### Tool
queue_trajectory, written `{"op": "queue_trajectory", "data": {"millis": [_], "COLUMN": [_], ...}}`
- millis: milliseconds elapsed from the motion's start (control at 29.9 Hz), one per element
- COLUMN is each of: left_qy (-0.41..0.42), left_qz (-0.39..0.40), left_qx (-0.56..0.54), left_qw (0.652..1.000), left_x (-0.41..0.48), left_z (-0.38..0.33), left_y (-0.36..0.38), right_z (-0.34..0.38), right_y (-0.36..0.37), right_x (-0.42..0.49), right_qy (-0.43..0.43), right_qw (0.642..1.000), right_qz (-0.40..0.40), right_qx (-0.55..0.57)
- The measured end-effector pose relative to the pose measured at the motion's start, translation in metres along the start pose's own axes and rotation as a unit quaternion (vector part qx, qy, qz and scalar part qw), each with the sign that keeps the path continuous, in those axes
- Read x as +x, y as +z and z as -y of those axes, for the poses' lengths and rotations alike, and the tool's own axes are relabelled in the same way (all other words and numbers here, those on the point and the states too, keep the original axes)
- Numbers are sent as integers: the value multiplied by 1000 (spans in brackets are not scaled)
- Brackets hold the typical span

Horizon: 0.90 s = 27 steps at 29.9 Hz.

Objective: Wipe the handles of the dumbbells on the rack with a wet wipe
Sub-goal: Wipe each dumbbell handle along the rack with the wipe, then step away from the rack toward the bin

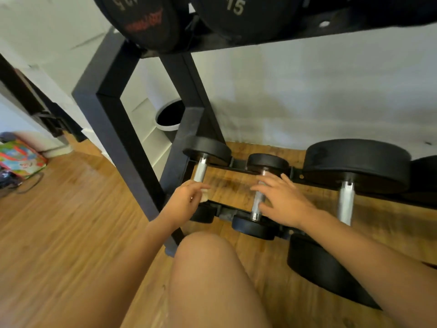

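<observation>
On the bottom shelf of a black dumbbell rack [113,129], a person's right hand [282,202] lies open-fingered over the chrome handle [258,202] of the middle dumbbell, while the left hand [186,200], loosely curled, pinches what may be a wet wipe [204,194]; blur leaves this uncertain. A thorough wipe would likely wrap the whole bar and twist end to end. Overhead, one weight [238,13] reads "15"; other lettering is illegible.

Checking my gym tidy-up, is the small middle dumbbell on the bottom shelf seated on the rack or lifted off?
Seated: the middle dumbbell lies across both rails of the rack.
</observation>
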<state>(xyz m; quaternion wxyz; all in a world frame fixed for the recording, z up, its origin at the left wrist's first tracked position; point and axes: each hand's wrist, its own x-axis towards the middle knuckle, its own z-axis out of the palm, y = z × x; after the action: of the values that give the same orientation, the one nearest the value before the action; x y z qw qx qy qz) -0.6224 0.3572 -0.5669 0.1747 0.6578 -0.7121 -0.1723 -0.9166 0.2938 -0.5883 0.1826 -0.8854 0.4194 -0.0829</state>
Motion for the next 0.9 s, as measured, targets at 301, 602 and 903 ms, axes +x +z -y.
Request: {"op": "queue_trajectory", "data": {"millis": [301, 602, 903], "left_qy": [-119, -269, -376], "left_qz": [-27, -33, -19], "left_qx": [-96, -137, -188], "left_qw": [988, 953, 907], "left_x": [-24, -14, -56], "left_z": [-37, -97, -167], "left_y": [25, 20, -102], "right_z": [-8, -3, 73], "right_y": [-1, -10, -125], "right_x": [-56, -62, -62], "right_qy": [29, 34, 93], "right_qw": [990, 985, 962], "right_qz": [-29, 56, 216], "right_qx": [133, 157, 137]}}
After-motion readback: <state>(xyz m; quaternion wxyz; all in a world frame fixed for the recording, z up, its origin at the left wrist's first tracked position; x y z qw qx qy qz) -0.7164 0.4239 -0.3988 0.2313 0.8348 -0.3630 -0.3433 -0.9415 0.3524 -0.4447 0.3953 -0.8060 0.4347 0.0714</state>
